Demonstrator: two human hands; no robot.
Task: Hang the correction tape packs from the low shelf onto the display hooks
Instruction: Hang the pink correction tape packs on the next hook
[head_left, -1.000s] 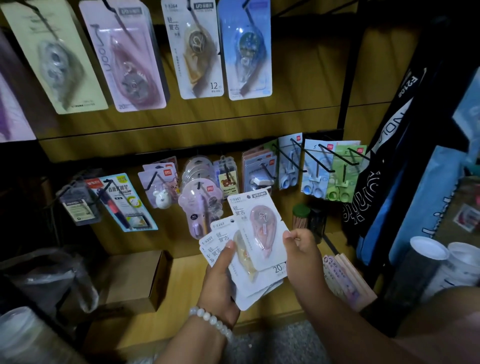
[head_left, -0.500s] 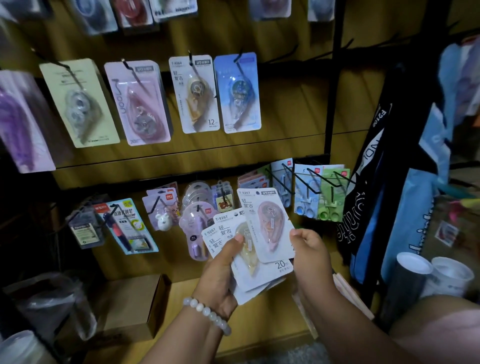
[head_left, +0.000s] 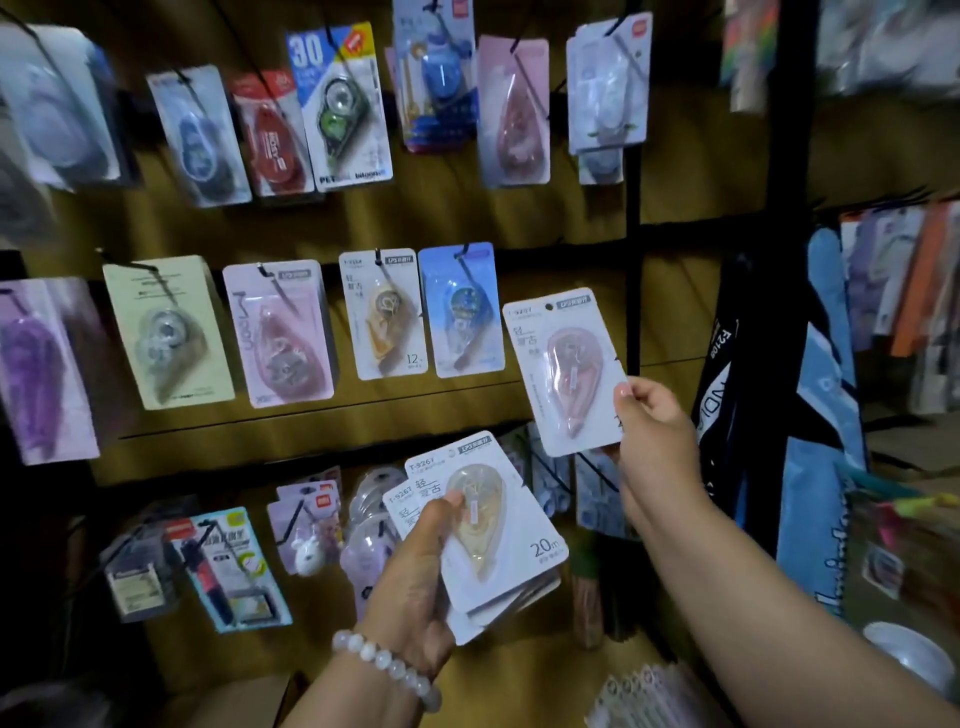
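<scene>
Above the left grip's stack (head_left: 483, 540) — pink pack (head_left: 566, 371), pinched by right hand (head_left: 657, 426)

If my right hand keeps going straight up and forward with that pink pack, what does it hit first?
Probably the bare wooden back panel right of the blue pack; the right hand holds the pink correction tape pack toward it, though depth is unclear.
</scene>
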